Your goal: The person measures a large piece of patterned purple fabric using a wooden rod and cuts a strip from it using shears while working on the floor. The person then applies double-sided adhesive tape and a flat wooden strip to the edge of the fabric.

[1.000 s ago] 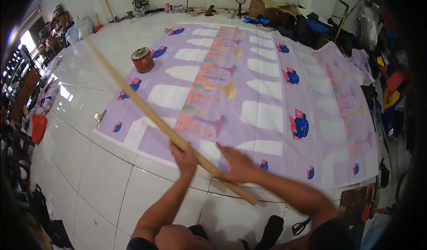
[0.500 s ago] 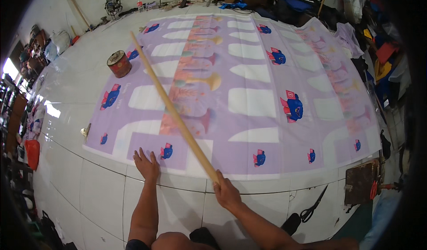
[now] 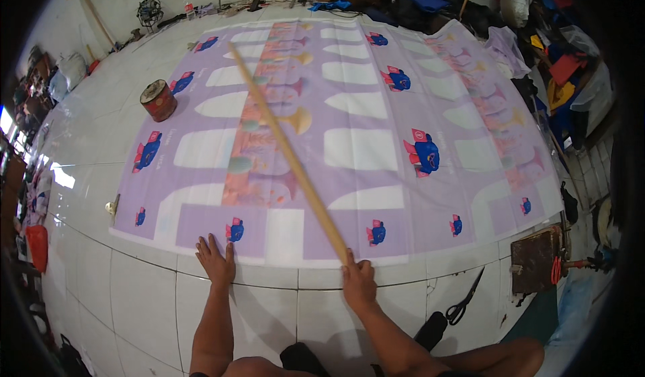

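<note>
A large lilac printed fabric sheet [image 3: 349, 128] lies spread over the tiled floor, patterned with white shapes, an orange band and blue-and-pink elephants. My left hand [image 3: 216, 261] rests flat on its near edge, fingers stretched out. Gripped at its near end in my right hand [image 3: 359, 283] is a long wooden stick [image 3: 289, 152], slanting away to the far left across the sheet. Whether the stick touches the fabric along its length I cannot tell. A rusty red tin can [image 3: 158, 100] stands on the sheet's left edge.
Black scissors [image 3: 465, 298] lie on the floor right of my right arm, beside a brown board [image 3: 535, 261]. A small metal object [image 3: 113, 206] sits at the sheet's near left corner. Piled cloth and bags [image 3: 564, 68] line the right side; a small fan [image 3: 149, 13] stands far left.
My right hand has moved right with the stick, whose far end has swung right over the sheet. The whole scene has shifted slightly left in view. My left hand stays on the near edge.
</note>
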Demonstrator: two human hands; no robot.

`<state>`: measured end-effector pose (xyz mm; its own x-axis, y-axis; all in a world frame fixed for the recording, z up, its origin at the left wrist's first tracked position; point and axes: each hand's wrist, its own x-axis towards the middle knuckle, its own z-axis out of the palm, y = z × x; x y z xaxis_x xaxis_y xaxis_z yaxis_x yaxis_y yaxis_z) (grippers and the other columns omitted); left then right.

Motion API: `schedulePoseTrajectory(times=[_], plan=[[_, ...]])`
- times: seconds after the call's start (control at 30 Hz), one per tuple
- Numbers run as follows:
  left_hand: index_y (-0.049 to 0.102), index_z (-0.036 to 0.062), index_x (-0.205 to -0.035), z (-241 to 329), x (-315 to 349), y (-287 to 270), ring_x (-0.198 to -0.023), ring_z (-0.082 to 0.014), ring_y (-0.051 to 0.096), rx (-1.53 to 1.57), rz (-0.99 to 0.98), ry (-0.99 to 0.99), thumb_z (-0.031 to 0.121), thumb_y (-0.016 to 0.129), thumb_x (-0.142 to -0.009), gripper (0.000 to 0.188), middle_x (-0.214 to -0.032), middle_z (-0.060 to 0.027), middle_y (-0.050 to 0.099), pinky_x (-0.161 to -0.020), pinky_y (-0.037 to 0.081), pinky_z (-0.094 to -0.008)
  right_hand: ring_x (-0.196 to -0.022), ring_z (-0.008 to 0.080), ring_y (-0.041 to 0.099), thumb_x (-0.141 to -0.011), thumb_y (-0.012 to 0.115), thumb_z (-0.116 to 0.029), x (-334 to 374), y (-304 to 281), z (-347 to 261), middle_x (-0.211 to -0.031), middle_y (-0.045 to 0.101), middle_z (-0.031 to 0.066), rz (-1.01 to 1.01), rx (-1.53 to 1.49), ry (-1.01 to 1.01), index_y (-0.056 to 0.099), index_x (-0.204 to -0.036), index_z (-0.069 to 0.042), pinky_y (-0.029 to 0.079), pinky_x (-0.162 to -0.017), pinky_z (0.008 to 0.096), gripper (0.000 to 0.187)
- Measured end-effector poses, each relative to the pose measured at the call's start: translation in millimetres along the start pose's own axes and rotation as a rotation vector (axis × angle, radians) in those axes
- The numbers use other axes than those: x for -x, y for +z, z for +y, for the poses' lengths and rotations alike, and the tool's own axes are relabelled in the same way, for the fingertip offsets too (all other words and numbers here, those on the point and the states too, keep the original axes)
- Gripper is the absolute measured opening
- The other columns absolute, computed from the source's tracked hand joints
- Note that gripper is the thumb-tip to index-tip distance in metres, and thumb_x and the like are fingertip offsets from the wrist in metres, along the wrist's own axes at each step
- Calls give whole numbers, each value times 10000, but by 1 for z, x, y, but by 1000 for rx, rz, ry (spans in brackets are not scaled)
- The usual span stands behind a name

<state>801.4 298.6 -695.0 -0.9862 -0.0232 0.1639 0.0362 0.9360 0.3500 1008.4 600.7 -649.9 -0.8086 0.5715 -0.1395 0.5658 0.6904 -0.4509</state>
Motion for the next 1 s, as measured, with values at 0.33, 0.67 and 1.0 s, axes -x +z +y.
schedulePoseTrajectory(times=[0.33,0.67,1.0], plan=[[389,-21,-1408,-44,-37,-15,-1139,-433,553,180,163,-713,401,740,-801,818,-1302,-287,496,-953,474,-502,-960,339,530,-974,580,-282,-13,-37,88,-1049,489,157,212,153,286,396,-1496,-243,509,-772,474,555],[223,40,-1475,-21,-51,-12,-861,-297,603,1001,134,-1055,249,770,-760,924,-1244,-218,530,-594,532,-370,-888,360,577,-987,554,-248,-51,-42,125,-1006,522,208,353,65,139,370,-1511,-196,506,-763,463,557],[292,53,-1483,-15,-15,2,-1182,-413,534,378,189,-596,247,682,-883,741,-1336,-294,492,-961,469,-435,-916,368,573,-976,552,-245,-133,-33,-3,-1059,492,178,82,-9,-146,413,-1488,-257,522,-800,460,530]])
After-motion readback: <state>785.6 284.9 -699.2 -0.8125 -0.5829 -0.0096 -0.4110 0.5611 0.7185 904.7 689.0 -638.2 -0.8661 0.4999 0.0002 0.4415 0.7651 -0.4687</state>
